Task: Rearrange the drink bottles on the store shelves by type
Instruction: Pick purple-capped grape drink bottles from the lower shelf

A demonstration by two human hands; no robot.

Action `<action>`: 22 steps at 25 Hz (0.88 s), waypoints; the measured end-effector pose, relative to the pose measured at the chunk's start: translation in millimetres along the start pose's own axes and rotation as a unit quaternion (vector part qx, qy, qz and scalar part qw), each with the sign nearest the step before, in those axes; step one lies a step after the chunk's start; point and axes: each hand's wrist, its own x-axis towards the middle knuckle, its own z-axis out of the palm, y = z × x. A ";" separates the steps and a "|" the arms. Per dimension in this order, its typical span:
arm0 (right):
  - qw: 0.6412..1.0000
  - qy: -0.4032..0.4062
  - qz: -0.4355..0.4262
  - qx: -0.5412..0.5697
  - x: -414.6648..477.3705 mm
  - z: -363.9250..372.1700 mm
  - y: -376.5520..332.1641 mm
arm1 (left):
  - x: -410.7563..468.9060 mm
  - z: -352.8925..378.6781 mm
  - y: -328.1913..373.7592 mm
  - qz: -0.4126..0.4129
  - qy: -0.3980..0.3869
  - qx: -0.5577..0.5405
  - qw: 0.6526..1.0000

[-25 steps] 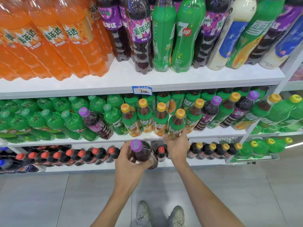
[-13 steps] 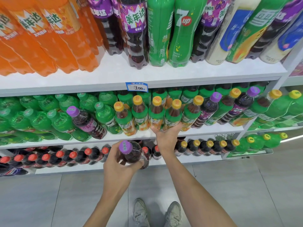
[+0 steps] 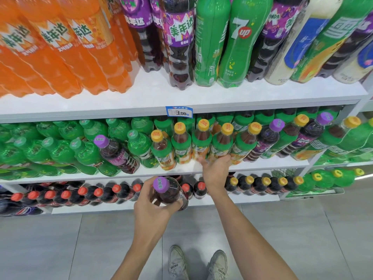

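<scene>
My left hand (image 3: 151,207) is closed around a small purple-capped grape soda bottle (image 3: 168,191), held in front of the lowest shelf. My right hand (image 3: 215,172) reaches onto the middle shelf (image 3: 189,167), its fingers around the base of a yellow-capped tea bottle (image 3: 222,142) that stands in a row of the same kind. Another purple-capped bottle (image 3: 116,152) stands among green soda bottles (image 3: 84,150) to the left. Two more purple-capped bottles (image 3: 269,136) (image 3: 313,131) stand among the tea bottles on the right.
The top shelf (image 3: 153,98) carries large orange, purple, green and white bottles, with a price tag (image 3: 178,112) on its edge. Dark cola bottles (image 3: 96,194) with red or yellow caps line the bottom shelf. My shoes (image 3: 198,261) stand on grey floor tiles.
My right hand has pushed the front yellow-capped tea bottle back into line with its row. My left hand has kept the purple-capped bottle at about the same spot.
</scene>
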 end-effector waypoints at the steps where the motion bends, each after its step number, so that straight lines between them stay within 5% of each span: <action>1: 1.000 -0.004 0.005 -0.015 0.8 -1.3 -3.1 | -0.1 -0.6 0.0 -0.001 0.001 0.002 1.000; 11: 0.993 -0.054 0.021 -0.103 5.0 -20.4 -5.9 | -2.6 -8.7 0.7 0.000 0.004 0.001 1.000; 22: 0.946 -0.124 -0.163 -0.250 -79.4 -93.4 -27.7 | -30.2 -32.1 38.3 0.001 0.019 -0.008 1.000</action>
